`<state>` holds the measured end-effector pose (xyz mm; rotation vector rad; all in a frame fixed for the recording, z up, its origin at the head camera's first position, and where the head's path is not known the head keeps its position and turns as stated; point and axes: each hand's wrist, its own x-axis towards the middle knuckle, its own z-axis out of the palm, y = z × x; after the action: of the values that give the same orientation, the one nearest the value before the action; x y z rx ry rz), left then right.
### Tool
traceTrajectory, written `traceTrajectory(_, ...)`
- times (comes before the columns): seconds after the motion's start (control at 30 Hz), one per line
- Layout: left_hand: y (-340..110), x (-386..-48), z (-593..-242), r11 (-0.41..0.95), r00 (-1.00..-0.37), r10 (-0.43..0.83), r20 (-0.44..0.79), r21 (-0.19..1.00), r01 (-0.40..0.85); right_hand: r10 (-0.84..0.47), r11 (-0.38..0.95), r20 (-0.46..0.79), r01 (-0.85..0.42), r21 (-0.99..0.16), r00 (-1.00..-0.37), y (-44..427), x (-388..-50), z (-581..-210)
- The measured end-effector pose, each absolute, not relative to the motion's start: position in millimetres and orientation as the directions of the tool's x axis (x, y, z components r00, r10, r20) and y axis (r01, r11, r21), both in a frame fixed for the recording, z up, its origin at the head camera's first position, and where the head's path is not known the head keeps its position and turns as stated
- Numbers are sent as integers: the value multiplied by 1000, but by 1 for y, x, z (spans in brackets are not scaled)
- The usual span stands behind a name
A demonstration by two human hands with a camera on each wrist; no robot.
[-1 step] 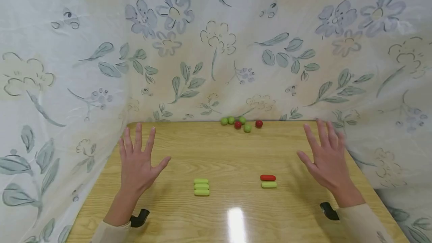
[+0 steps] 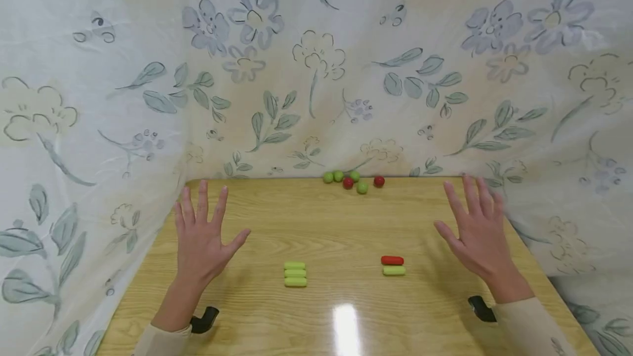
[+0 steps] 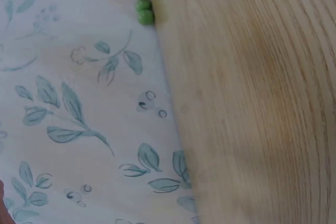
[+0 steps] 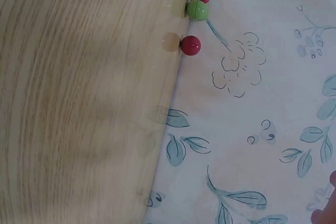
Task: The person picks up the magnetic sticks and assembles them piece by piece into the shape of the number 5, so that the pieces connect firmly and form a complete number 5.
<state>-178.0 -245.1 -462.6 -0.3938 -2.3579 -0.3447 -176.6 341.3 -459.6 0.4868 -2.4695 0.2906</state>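
My left hand [image 2: 201, 246] is held over the left side of the table with its fingers spread and nothing in it. On the right, my right hand [image 2: 479, 240] has its fingers extended and is likewise without a thing. Three yellow-green sticks [image 2: 295, 273] lie stacked in a column, right of the left hand. Nearer the right hand, a red stick [image 2: 392, 260] lies just behind one yellow-green stick [image 2: 394, 271]. Only a sliver of the left hand shows in the left wrist view, and right-hand fingertips [image 4: 326, 211] peek in at the right wrist view's edge.
Several green balls [image 2: 362, 187] and two red balls [image 2: 379, 181] sit along the back edge of the wooden table [image 2: 277, 213]. Behind the table and down its sides hangs a floral cloth [image 2: 316, 87]. A bright reflection lies on the table's front part.
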Motion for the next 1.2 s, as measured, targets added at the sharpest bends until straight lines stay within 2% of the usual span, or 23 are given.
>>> traceTrajectory(0.17,-245,-183,-467,913,-695,199,691,128,388,-273,899,607,-422,-115,-746,339,-180,-466)
traceTrajectory(0.33,-242,-184,-468,908,-731,195,654,161,386,-295,830,633,-520,-201,-716,333,-184,-466)
traceTrajectory(0.43,-239,-186,-468,888,-766,197,612,220,405,-267,786,605,-533,-314,-750,327,-185,-464)
traceTrajectory(0.63,-232,-193,-471,820,-834,196,516,380,428,-182,766,495,-438,-470,-850,314,-195,-459)
traceTrajectory(0.83,-230,-194,-480,716,-879,176,443,556,423,-221,753,412,-423,-504,-884,302,-212,-459)
traceTrajectory(0.97,-230,-195,-489,671,-906,178,385,625,398,-237,750,395,-426,-507,-888,298,-224,-463)
traceTrajectory(1.2,-229,-204,-500,539,-901,206,382,724,430,-227,745,339,-387,-544,-913,296,-244,-463)
